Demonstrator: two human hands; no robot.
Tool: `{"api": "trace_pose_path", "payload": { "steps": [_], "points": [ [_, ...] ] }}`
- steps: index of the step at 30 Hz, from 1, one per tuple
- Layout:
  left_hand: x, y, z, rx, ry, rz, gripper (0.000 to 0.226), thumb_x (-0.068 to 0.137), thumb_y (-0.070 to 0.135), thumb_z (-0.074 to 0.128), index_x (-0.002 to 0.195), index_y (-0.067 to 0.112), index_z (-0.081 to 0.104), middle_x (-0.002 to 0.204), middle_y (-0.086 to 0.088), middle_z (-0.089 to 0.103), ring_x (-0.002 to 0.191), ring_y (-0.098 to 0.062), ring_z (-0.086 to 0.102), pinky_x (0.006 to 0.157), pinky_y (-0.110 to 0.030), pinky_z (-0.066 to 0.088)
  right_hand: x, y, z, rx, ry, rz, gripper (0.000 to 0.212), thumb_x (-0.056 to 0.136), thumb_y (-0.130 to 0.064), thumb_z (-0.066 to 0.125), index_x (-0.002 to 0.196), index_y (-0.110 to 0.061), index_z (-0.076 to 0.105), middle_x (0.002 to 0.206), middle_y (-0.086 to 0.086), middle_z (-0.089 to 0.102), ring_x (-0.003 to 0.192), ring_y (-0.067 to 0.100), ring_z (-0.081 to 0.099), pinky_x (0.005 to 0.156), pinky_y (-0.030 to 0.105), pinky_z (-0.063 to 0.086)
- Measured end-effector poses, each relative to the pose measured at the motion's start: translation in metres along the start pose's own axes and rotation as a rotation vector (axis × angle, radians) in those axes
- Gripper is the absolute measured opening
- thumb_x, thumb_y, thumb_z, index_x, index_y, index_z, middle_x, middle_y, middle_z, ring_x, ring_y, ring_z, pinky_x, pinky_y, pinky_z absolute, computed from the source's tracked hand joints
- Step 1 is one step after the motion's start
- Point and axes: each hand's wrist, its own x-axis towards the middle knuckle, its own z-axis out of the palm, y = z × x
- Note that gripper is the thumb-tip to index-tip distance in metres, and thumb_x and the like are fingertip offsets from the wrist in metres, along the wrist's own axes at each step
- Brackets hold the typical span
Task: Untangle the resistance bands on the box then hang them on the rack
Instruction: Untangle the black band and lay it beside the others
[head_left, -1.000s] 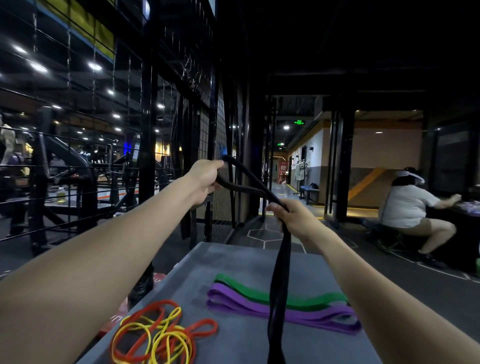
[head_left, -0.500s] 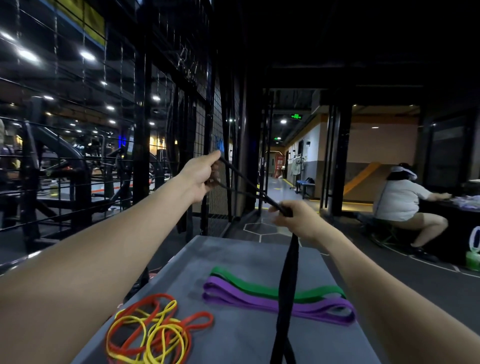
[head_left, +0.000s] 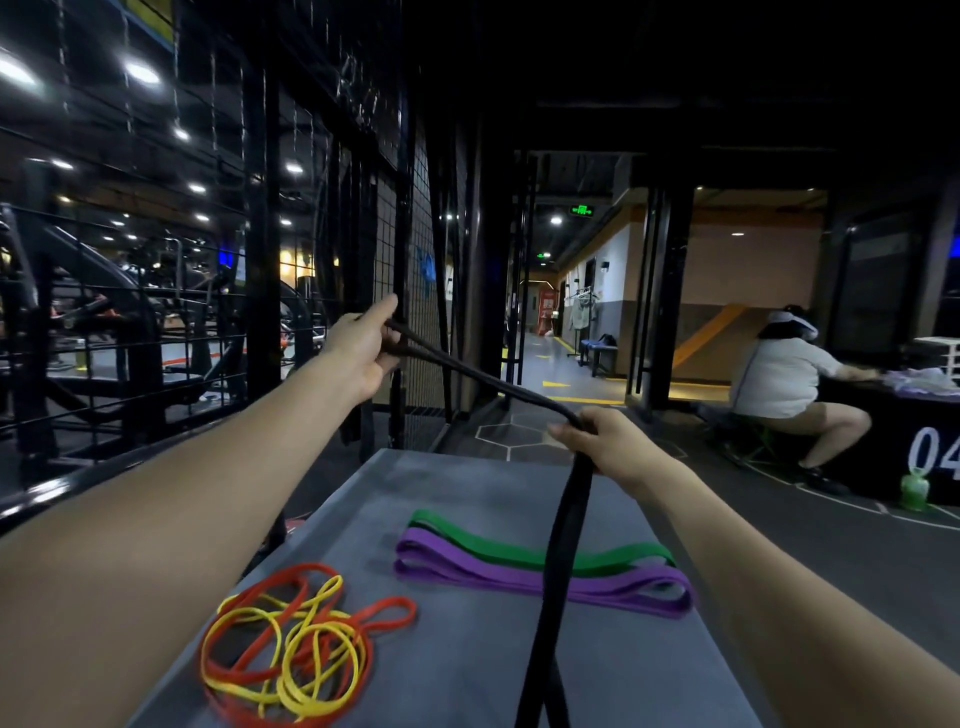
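**Black band pulled taut, rack side reached**

While the wire rack (head_left: 332, 218) fills the left of the view, the grey box (head_left: 467, 675) sits low in front, serving as the desk for the bands. Since a second ago the black band (head_left: 563, 540) has been drawn out straighter: the left hand (head_left: 363, 348) has lifted toward the mesh and pinches the band's looped end, while the right hand (head_left: 608, 441) has dropped lower and is clenched around the middle, the rest hanging down over the box. That suggests this band is free of the others and nearly ready to hang.

Still on the box, the purple band (head_left: 545, 582) and green band (head_left: 519, 548) lie folded together, under the hanging black strap. Nearer, the red band (head_left: 395, 613) and yellow band (head_left: 322, 670) remain knotted in a heap. A seated person (head_left: 784, 379) works well apart, clear of the reach.
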Motion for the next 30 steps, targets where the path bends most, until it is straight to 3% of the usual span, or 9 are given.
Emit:
{"api": "trace_pose_path", "payload": {
  "steps": [4,6,7,11,15,19,22,25,30],
  "points": [
    [0.010,-0.012,-0.014,0.364,-0.044,-0.049,0.027,0.093,0.035,0.051,0.097,0.009,0.052,0.102,-0.012,0.057,0.094,-0.022,0.058,0.089,-0.039,0.051,-0.001,0.008,-0.004,0.012,0.040,-0.019,0.033,0.082,-0.039,0.066,0.071,-0.014,0.049,0.058,-0.001,0.042,0.055,0.016,0.039,0.058,0.028,0.031],
    [0.012,-0.017,-0.021,0.407,-0.043,-0.072,0.038,0.092,0.034,0.052,0.117,0.006,0.051,0.116,-0.013,0.057,0.099,-0.022,0.058,0.081,-0.030,0.051,-0.003,0.012,-0.005,0.034,0.049,-0.021,0.035,0.079,-0.041,0.068,0.078,-0.008,0.055,0.058,0.001,0.042,0.055,0.016,0.038,0.059,0.030,0.031],
    [0.012,-0.019,-0.024,0.395,-0.041,-0.070,0.038,0.091,0.032,0.054,0.116,0.003,0.052,0.118,-0.013,0.057,0.098,-0.021,0.059,0.079,-0.027,0.050,-0.003,0.013,-0.004,0.046,0.047,-0.023,0.040,0.079,-0.041,0.069,0.082,-0.003,0.058,0.059,0.001,0.041,0.055,0.016,0.037,0.058,0.030,0.030],
    [0.013,-0.018,-0.029,0.287,0.062,0.001,0.012,0.087,0.020,0.063,0.083,0.009,0.058,0.102,-0.011,0.063,0.081,-0.016,0.064,0.079,-0.027,0.055,-0.004,0.009,0.003,0.051,-0.003,-0.050,0.039,0.079,-0.037,0.070,0.085,0.001,0.061,0.057,-0.005,0.039,0.051,0.010,0.034,0.054,0.025,0.027],
    [0.008,-0.007,-0.026,0.156,0.164,0.073,0.014,0.085,0.013,0.065,0.077,0.010,0.054,0.081,-0.004,0.059,0.067,-0.011,0.060,0.054,-0.019,0.054,-0.008,0.004,0.007,0.051,-0.088,-0.058,0.025,0.081,-0.040,0.067,0.078,-0.015,0.064,0.061,-0.003,0.040,0.058,0.013,0.034,0.055,0.027,0.027],
    [0.004,-0.002,-0.022,0.123,0.166,0.101,0.016,0.086,0.011,0.064,0.076,0.009,0.052,0.076,-0.004,0.056,0.050,-0.010,0.062,0.066,-0.025,0.055,-0.011,0.010,0.009,0.049,-0.102,-0.003,0.039,0.073,-0.048,0.069,0.073,-0.012,0.054,0.060,-0.001,0.033,0.058,0.016,0.029,0.055,0.028,0.024],
    [0.004,-0.004,-0.021,0.130,0.163,0.101,0.012,0.086,0.013,0.064,0.079,0.010,0.054,0.076,-0.003,0.057,0.059,-0.010,0.060,0.057,-0.021,0.054,-0.013,0.009,0.011,-0.036,-0.069,0.016,0.057,0.060,-0.064,0.064,0.077,-0.012,0.049,0.060,-0.001,0.033,0.057,0.016,0.031,0.056,0.028,0.026],
    [0.012,-0.007,-0.028,0.208,0.187,0.110,0.018,0.087,0.017,0.064,0.075,0.008,0.055,0.076,-0.004,0.059,0.062,-0.011,0.059,0.049,-0.018,0.051,-0.013,0.008,0.015,-0.194,-0.069,-0.002,0.054,0.070,-0.063,0.061,0.073,-0.013,0.043,0.060,-0.001,0.030,0.054,0.014,0.030,0.055,0.029,0.024],
    [0.019,-0.016,-0.035,0.283,0.172,0.093,0.012,0.089,0.015,0.061,0.097,0.006,0.058,0.083,-0.004,0.059,0.070,-0.013,0.059,0.064,-0.025,0.054,-0.018,-0.002,0.013,-0.232,-0.071,-0.047,0.041,0.088,-0.048,0.053,0.062,-0.017,0.042,0.058,-0.002,0.028,0.052,0.013,0.028,0.054,0.028,0.022]
  ]
}}
